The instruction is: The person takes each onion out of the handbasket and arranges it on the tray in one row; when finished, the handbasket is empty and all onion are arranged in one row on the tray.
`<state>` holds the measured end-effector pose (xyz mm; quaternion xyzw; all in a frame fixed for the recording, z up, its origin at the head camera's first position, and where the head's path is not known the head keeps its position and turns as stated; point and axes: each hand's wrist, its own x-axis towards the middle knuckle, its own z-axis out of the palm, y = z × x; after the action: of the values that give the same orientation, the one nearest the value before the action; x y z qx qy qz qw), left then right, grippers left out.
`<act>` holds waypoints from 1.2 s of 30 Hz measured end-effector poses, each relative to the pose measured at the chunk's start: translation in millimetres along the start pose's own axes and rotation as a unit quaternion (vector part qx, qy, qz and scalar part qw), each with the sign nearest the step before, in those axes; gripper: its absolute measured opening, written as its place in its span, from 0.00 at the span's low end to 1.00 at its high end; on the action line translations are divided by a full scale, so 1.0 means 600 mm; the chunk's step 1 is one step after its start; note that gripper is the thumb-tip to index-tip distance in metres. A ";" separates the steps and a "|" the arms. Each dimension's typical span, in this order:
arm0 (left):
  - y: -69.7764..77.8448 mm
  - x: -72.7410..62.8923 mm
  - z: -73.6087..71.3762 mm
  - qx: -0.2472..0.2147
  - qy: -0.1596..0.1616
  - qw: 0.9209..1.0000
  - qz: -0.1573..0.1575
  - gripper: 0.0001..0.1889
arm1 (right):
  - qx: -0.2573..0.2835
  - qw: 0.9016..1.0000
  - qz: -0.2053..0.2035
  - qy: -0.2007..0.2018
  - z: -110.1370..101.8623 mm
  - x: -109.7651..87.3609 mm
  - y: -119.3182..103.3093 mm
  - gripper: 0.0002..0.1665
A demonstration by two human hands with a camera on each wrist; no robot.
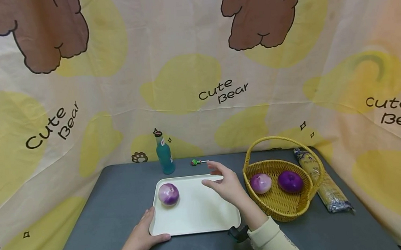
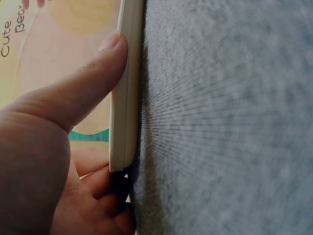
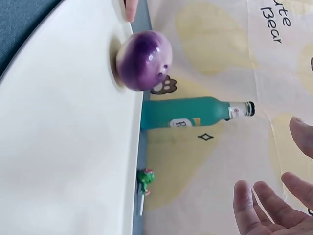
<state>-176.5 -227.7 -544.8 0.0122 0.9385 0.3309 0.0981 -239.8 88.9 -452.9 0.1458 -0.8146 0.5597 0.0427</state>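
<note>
A white rectangular tray [image 1: 202,214] lies on the table with one purple-and-white onion [image 1: 168,194] near its back left corner. My left hand [image 1: 140,234] holds the tray's front left corner; in the left wrist view the thumb [image 2: 105,63] lies against the rim and the fingers are partly hidden beyond the corner. Over the tray's right side is my right hand [image 1: 227,185], thumb and fingers spread apart with nothing between them. In the right wrist view its fingers [image 3: 266,205] are apart from the onion [image 3: 144,61].
Right of the tray stands a yellow wicker basket [image 1: 287,213] with a tall handle, holding a pale onion [image 1: 261,183] and a dark purple one [image 1: 290,181]. Beside it lies a long plastic packet [image 1: 326,187]. Behind the tray are a teal bottle [image 1: 165,155] and a green lollipop [image 1: 196,162].
</note>
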 end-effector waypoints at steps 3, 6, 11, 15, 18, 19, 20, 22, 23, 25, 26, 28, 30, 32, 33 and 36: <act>0.000 0.001 0.000 -0.001 -0.001 1.000 0.002 0.65 | 0.002 1.000 0.003 0.007 -0.011 -0.002 0.006 0.36; 0.000 0.001 0.001 -0.002 -0.003 1.000 0.001 0.66 | 0.006 1.000 0.004 0.013 -0.023 -0.006 0.011 0.36; 0.000 0.002 0.002 -0.003 -0.004 1.000 -0.005 0.66 | 0.005 1.000 0.009 0.022 -0.042 -0.014 0.014 0.36; -0.001 0.003 0.003 -0.004 -0.004 1.000 -0.007 0.66 | -0.009 0.999 0.013 0.031 -0.055 -0.020 0.017 0.36; -0.002 0.004 0.003 -0.003 -0.004 1.000 -0.006 0.66 | -0.015 0.999 0.018 0.039 -0.065 -0.024 0.020 0.36; -0.002 0.004 0.003 -0.002 -0.003 1.000 -0.004 0.66 | -0.019 0.999 0.018 0.043 -0.069 -0.025 0.023 0.36; -0.001 0.004 0.003 -0.001 -0.003 1.000 -0.004 0.66 | -0.020 0.999 0.018 0.046 -0.072 -0.026 0.025 0.36; -0.002 0.003 0.003 -0.002 -0.002 1.000 -0.004 0.66 | -0.020 0.998 0.019 0.051 -0.078 -0.027 0.027 0.36; -0.002 0.002 0.003 -0.001 -0.002 1.000 -0.004 0.66 | -0.019 0.998 0.019 0.054 -0.081 -0.028 0.028 0.36; -0.001 0.002 0.002 -0.003 0.000 1.000 -0.002 0.66 | -0.019 0.998 0.020 0.058 -0.086 -0.029 0.031 0.36; -0.001 0.001 0.002 -0.003 0.000 1.000 -0.001 0.66 | -0.018 0.998 0.022 0.060 -0.089 -0.029 0.032 0.36; -0.001 0.001 0.001 -0.002 0.001 1.000 0.001 0.66 | -0.015 0.998 0.028 0.059 -0.094 -0.031 0.035 0.36; -0.002 0.000 0.001 -0.001 0.002 1.000 0.002 0.66 | -0.013 0.998 0.035 0.059 -0.100 -0.033 0.037 0.37; -0.002 0.000 0.001 -0.001 0.002 1.000 0.004 0.65 | -0.019 0.997 0.041 0.062 -0.106 -0.036 0.039 0.37; -0.003 0.000 0.001 -0.002 0.003 1.000 0.004 0.65 | -0.020 0.997 0.044 0.064 -0.110 -0.037 0.040 0.37; -0.004 0.000 0.001 -0.004 0.003 1.000 0.005 0.65 | -0.024 0.996 0.051 0.070 -0.120 -0.040 0.045 0.37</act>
<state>-176.2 -229.1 -546.8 0.0152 0.9376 0.3347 0.0934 -231.5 168.9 -456.0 0.0634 -0.8291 0.5504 0.0747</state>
